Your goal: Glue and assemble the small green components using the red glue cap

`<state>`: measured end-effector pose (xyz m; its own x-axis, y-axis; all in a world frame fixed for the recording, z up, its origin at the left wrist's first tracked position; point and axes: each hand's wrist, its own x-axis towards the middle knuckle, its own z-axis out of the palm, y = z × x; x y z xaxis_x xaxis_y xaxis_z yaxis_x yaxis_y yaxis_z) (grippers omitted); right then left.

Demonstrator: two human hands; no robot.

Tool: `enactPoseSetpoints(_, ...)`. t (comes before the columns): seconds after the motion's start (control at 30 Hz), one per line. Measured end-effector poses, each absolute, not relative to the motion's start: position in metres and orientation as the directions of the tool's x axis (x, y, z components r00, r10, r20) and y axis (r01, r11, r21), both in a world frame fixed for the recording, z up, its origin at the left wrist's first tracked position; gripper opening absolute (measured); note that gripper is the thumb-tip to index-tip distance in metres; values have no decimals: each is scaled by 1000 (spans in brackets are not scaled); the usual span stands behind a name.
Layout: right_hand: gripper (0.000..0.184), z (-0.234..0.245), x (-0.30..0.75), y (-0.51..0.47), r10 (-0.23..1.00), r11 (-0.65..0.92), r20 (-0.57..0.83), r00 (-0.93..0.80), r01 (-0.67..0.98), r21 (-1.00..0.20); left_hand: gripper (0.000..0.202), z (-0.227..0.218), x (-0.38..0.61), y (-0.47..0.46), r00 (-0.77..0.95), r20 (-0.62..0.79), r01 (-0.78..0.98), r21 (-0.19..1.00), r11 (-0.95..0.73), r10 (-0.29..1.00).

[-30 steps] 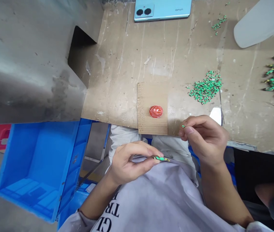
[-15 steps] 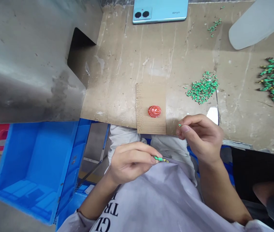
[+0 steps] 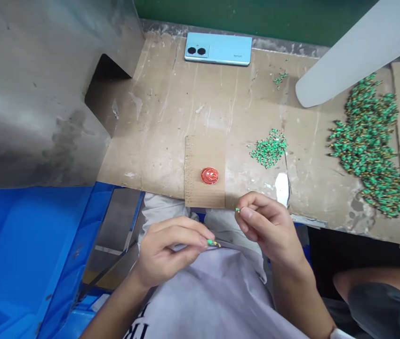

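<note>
My left hand [image 3: 166, 249] is closed in a pinch over my lap, holding a thin wire with a green and yellow tip [image 3: 214, 243]. My right hand [image 3: 268, 226] is also pinched, with a tiny green piece [image 3: 237, 209] at its fingertips, just off the near edge of the cardboard-covered table [image 3: 172, 122]. A small red cap [image 3: 209, 175] sits on a cardboard strip [image 3: 204, 155] straight ahead of both hands. A small heap of green pieces [image 3: 268, 148] lies beyond my right hand.
A big heap of green parts [image 3: 367, 141] lies at the right. A light-blue phone [image 3: 218, 49] lies at the table's back edge. A pale fan blade [image 3: 358, 52] crosses the upper right. A blue crate [image 3: 27, 254] and a grey metal housing [image 3: 34, 89] stand at my left.
The view has tilted up and shifted right, showing more of the big green heap and the back wall. Both hands keep their pinches and have drawn slightly closer together.
</note>
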<state>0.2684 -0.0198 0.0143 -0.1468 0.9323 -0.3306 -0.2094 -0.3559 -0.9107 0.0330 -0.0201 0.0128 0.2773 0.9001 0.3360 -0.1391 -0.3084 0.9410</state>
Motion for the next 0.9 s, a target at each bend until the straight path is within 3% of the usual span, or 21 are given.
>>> enactPoseSetpoints(0.07,30,15,270,-19,960,-278,-274,-59,-81,-957,12,13,33,-18,255,331,-147,942,-301,909)
enactPoseSetpoints(0.17,16,12,273,-16,995,-70,-48,83,278,-958,7,13,33,-16,247,346,-145,937,-318,905)
enactPoseSetpoints(0.3,10,7,274,-6,990,137,127,-60,585,-799,10,7,30,-17,238,327,-113,945,-308,915)
enactPoseSetpoints(0.4,10,7,266,1,971,239,160,-179,648,-724,22,-1,27,-18,193,300,-105,953,-284,934)
enactPoseSetpoints(0.6,15,6,234,-1,899,430,228,-373,659,-617,14,-8,8,-17,220,378,69,914,-400,899)
enactPoseSetpoints(0.77,18,-1,217,-1,892,452,244,-380,744,-493,13,-15,-4,-24,260,128,244,950,-194,957)
enactPoseSetpoints(0.9,19,-3,213,2,900,436,228,-372,768,-468,16,-30,-1,-28,286,-96,266,964,17,953)
